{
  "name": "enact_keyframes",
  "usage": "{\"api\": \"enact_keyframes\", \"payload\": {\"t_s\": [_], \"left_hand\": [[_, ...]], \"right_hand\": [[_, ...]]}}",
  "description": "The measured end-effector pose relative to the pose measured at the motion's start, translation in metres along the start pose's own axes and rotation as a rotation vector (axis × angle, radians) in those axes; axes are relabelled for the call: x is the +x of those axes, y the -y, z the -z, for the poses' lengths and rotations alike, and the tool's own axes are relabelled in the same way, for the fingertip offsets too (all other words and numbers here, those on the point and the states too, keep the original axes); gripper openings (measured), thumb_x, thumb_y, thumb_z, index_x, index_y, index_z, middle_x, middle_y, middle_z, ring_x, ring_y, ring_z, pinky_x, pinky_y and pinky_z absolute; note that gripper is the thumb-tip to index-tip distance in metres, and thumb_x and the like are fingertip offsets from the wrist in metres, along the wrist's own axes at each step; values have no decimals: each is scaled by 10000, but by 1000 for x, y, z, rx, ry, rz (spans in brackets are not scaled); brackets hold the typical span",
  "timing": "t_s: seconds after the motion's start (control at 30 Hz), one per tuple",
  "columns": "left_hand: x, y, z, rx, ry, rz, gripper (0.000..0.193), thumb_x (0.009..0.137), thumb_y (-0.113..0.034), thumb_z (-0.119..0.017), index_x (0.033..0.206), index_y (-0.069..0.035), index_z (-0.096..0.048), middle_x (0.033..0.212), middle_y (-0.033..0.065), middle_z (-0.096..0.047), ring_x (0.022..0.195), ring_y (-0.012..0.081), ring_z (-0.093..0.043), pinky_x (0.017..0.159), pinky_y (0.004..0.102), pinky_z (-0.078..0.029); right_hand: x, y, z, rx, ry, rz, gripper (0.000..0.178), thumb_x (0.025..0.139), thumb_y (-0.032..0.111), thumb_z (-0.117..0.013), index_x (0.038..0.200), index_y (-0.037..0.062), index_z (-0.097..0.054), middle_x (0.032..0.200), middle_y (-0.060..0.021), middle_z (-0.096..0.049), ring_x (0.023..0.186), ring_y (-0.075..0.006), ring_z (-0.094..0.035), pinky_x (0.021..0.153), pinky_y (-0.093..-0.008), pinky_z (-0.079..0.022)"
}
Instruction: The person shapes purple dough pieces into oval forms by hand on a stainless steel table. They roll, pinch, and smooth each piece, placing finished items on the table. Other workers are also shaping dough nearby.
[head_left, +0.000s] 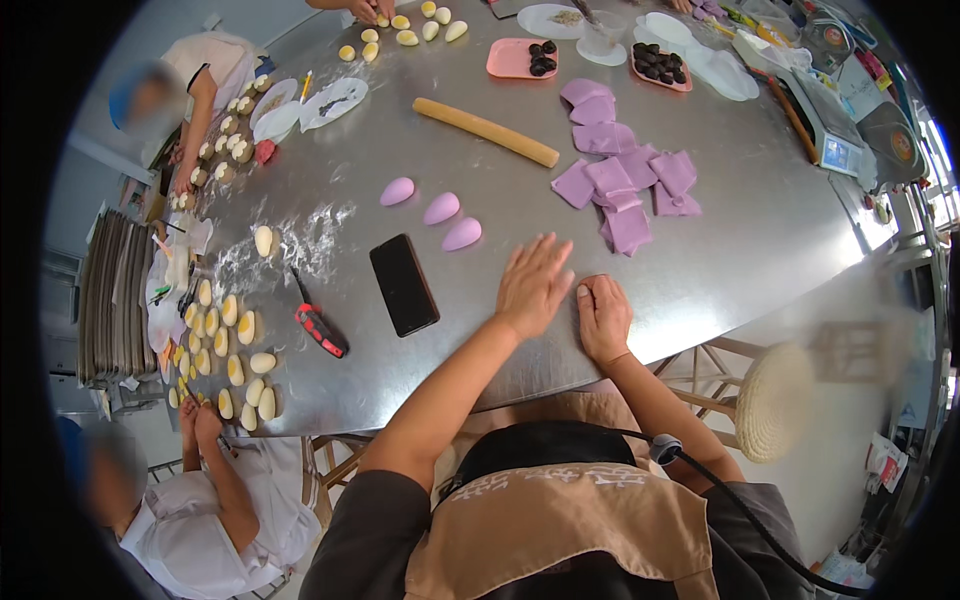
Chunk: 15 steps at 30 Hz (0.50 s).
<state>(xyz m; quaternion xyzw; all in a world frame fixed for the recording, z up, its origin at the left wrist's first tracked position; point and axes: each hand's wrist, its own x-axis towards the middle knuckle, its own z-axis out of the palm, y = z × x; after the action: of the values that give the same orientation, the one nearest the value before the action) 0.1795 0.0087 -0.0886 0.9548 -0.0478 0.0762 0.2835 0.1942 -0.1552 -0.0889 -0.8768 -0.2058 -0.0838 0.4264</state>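
Observation:
My left hand is stretched out palm down over the steel table, its fingers straight. Whether anything lies under that palm is hidden. Close beside it, near the front edge, my right hand is curled into a fist; its inside cannot be seen. Three smooth lilac egg-shaped dough pieces lie ahead and to the left of my left hand. Beyond both hands, flat lilac dough pieces overlap in a loose cluster. A black phone lies left of my left hand.
A wooden rolling pin lies further back. Pink trays hold dark balls. A red-and-black handled tool and several yellow-and-white egg-shaped pieces are leftward, by two co-workers. A scale stands right; a woven stool is below.

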Motion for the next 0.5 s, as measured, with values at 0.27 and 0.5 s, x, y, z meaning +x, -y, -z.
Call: {"api": "enact_keyframes", "payload": {"t_s": [0.27,0.5], "left_hand": [[29,10,14,-255,-194,67,555,1055,-442,-293,1432,-94,-503,1480,213,-464,1408,344,-391,1176,488,-241],[-51,-25,-3,2,-17,-96,378,975,-229,-508,1307,-77,-605,1483,237,-446,1378,413,-409,1148,526,-275]], "right_hand": [[-1,1,1,20,2,-31,77,940,125,-581,930,49,-589,906,-120,-624,873,-346,-604,763,-428,-477],[-5,-4,-2,148,-63,-76,81,944,89,-555,989,22,-548,964,-136,-596,898,-339,-586,777,-412,-467]]}}
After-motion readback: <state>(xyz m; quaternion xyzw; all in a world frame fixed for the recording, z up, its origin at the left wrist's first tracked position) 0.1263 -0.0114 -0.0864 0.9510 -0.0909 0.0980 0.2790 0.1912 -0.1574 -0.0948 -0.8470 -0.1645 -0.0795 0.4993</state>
